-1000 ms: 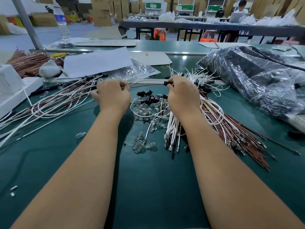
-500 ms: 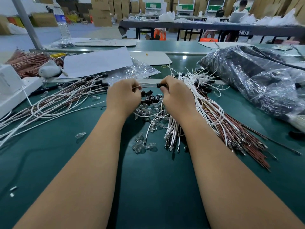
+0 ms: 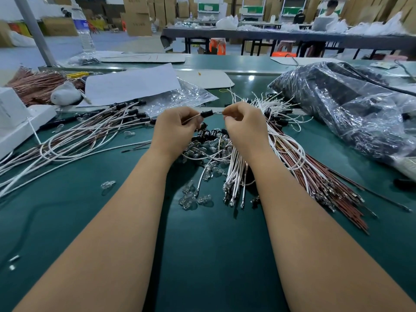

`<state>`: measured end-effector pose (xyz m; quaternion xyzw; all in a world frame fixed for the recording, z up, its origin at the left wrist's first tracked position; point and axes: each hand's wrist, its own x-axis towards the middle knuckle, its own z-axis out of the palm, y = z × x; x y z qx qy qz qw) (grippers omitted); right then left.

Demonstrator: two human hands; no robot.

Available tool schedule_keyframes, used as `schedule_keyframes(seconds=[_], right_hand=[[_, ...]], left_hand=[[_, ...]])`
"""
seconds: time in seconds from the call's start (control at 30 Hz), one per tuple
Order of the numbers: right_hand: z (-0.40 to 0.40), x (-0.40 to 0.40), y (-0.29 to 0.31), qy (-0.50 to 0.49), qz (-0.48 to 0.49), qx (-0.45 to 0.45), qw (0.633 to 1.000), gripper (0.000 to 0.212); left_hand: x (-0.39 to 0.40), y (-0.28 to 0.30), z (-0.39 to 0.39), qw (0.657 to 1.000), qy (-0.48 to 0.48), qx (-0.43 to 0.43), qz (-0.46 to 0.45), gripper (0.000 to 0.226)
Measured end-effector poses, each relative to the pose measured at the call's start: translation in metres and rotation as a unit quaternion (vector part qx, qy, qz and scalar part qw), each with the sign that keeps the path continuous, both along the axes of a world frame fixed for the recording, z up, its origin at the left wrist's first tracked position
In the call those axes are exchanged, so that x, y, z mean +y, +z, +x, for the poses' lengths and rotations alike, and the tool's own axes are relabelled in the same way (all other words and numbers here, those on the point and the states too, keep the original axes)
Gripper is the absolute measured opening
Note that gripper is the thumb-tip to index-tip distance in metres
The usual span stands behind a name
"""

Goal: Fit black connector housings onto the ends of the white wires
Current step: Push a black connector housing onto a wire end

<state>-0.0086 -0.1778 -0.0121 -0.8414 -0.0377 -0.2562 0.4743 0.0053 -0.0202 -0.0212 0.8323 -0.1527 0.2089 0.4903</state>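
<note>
A small black connector housing [image 3: 206,113] hangs in the air between my two hands, with thin wires running out of both its ends. My left hand [image 3: 177,127] pinches the wires just left of the housing. My right hand [image 3: 244,124] pinches the wire ends just right of it. Under my hands lie several loose black housings [image 3: 208,133] and clear glass bulbs [image 3: 191,200]. A bundle of white wires [image 3: 235,176] with metal terminals lies below my right hand. Wires fitted with black housings [image 3: 94,129] are spread out to the left.
Brown wires [image 3: 326,183] fan out to the right on the green mat [image 3: 202,255]. A clear bag of black parts [image 3: 346,104] fills the right side. Left are a white box [image 3: 15,122], a paper sheet [image 3: 130,84] and a water bottle [image 3: 84,32].
My left hand has slid right along the wires until it is close to the housing. My right hand's pinch has moved from the housing to the wire ends right of it.
</note>
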Motion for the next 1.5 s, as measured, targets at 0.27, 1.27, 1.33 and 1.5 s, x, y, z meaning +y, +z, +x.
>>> schedule_keyframes(seconds=[0.27, 1.27, 1.33, 1.5], right_hand=[[-0.002, 0.001, 0.004, 0.016, 0.054, 0.010, 0.998, 0.010], [-0.004, -0.001, 0.007, 0.011, 0.093, 0.006, 0.996, 0.008], [-0.004, -0.001, 0.007, 0.008, 0.114, 0.005, 0.993, 0.008], [-0.003, 0.000, 0.006, 0.010, 0.121, 0.005, 0.993, 0.015]], left_hand=[[0.000, 0.000, -0.001, 1.000, -0.006, -0.021, 0.019, 0.010], [-0.013, 0.002, -0.006, 0.996, -0.003, -0.033, 0.086, 0.010], [-0.012, 0.002, -0.007, 0.999, -0.017, -0.010, 0.044, 0.012], [-0.013, 0.005, -0.008, 0.999, -0.038, 0.018, 0.005, 0.014]])
